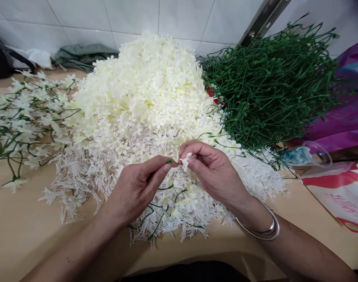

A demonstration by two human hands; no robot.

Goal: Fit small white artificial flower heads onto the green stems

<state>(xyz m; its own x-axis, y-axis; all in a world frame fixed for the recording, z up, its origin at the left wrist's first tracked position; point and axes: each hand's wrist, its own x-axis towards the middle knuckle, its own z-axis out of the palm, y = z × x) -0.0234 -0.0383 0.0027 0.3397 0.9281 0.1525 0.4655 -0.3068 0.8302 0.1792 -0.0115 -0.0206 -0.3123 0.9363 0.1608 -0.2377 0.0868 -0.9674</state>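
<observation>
- Flat beige worktop (17, 219) is stretching before glossy white wall tiles (131, 13) at twelve o'clock.
- Left hand (139, 184) is pinching a small green stem tip (169, 161).
- Right hand (218, 172) is pinching a small white blossom (185, 160), dial-centre.

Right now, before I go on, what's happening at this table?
A person's left hand pinches a bit of green stem, and the right hand holds a small white artificial blossom close to it; whether the two touch is hard to tell. Beyond the hands rises a large pile of cream-white blossoms. Loose green stems are heaped on the right, and stemmed white flowers lie on the left.
</observation>
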